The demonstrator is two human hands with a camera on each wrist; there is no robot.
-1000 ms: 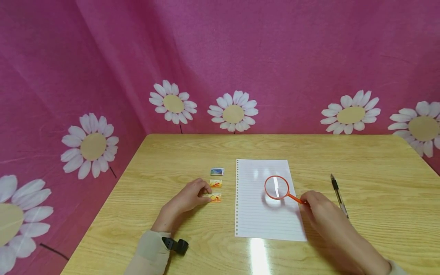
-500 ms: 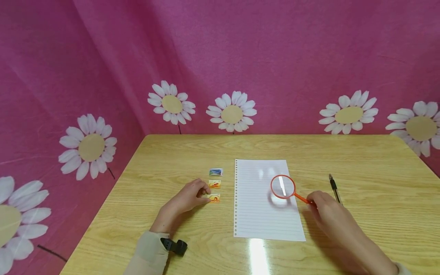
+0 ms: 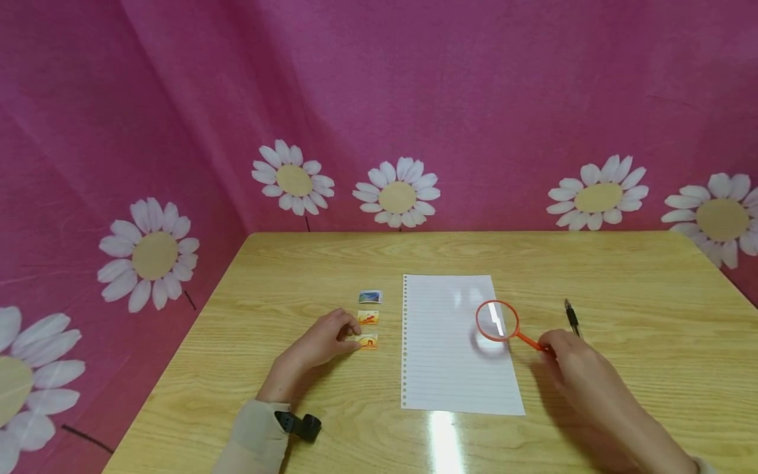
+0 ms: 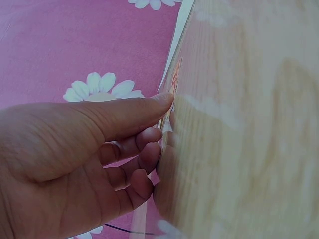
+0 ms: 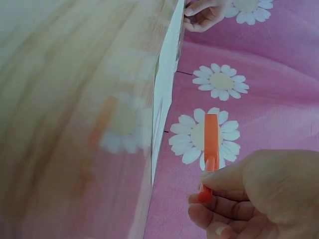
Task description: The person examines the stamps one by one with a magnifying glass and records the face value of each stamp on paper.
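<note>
My right hand [image 3: 583, 362] pinches the handle of an orange-red magnifying glass [image 3: 527, 340] between thumb and fingers. Its round lens hangs over the right edge of a lined loose-leaf sheet [image 3: 453, 375], casting a shadow there. In the right wrist view the magnifying glass [image 5: 211, 137] shows edge-on. Left of the sheet, three small stamps lie in a column: a blue one [image 3: 370, 297], a yellow-and-red one [image 3: 368, 318] and another yellow one [image 3: 370, 342]. Resting on the table, my left hand [image 3: 322, 341] has its thumb tip at the nearest stamp's left edge, fingers loosely bent.
A black-capped clear pen [image 3: 571, 317] lies right of the sheet, partly hidden behind my right hand. A dark wristband [image 3: 299, 424] is on the left wrist. Pink daisy-patterned cloth [image 3: 474, 118] borders the wooden table [image 3: 284, 263] at the back and left.
My right hand has moved right, carrying the magnifying glass from over the sheet's right half to its right edge and covering more of the pen. The left hand stays by the stamps.
</note>
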